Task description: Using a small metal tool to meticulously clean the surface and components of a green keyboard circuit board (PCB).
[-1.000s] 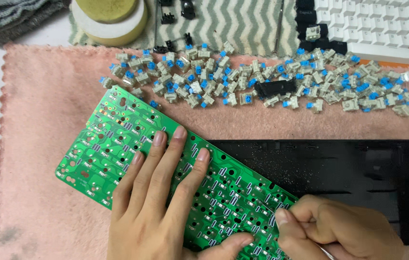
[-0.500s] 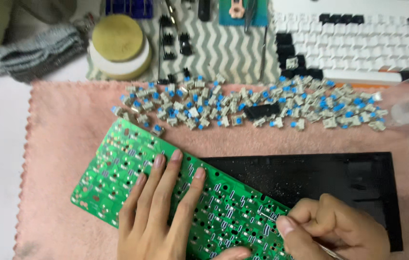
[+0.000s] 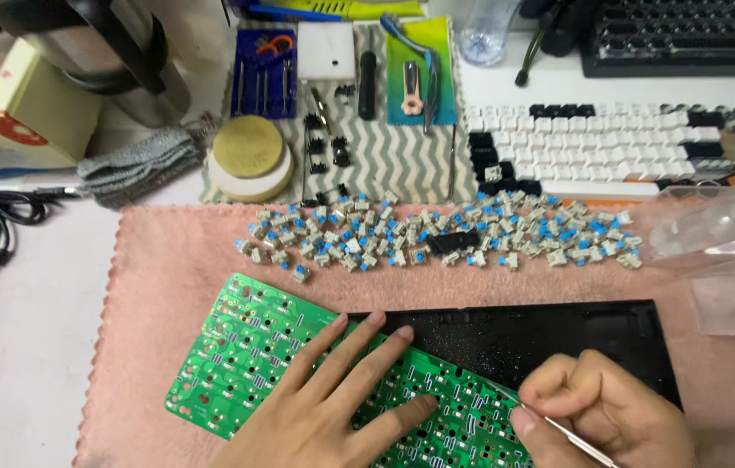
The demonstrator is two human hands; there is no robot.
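Pink mat (image 3: pixel 168 260) now sits lower, left hand (image 3: pixel 333 407) still flat on green circuit board (image 3: pixel 246 347).

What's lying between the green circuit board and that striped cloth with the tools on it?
A scattered row of small grey-and-blue key switches on the pink towel, between the green circuit board and the striped cloth, in the head view.

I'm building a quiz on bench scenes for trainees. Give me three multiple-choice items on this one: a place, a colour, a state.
1. Where does the left hand rest?
A. on the green circuit board
B. on the round tin
C. on the white keycaps

2. What colour are the stems of the loose switches?
A. red
B. blue
C. yellow

3. How is the right hand?
A. open and flat
B. empty, raised
C. closed on a thin metal tool

Key: 1 A, fingers spread on the board; 2 B, blue tops show; 3 C, fingers pinch the tool.
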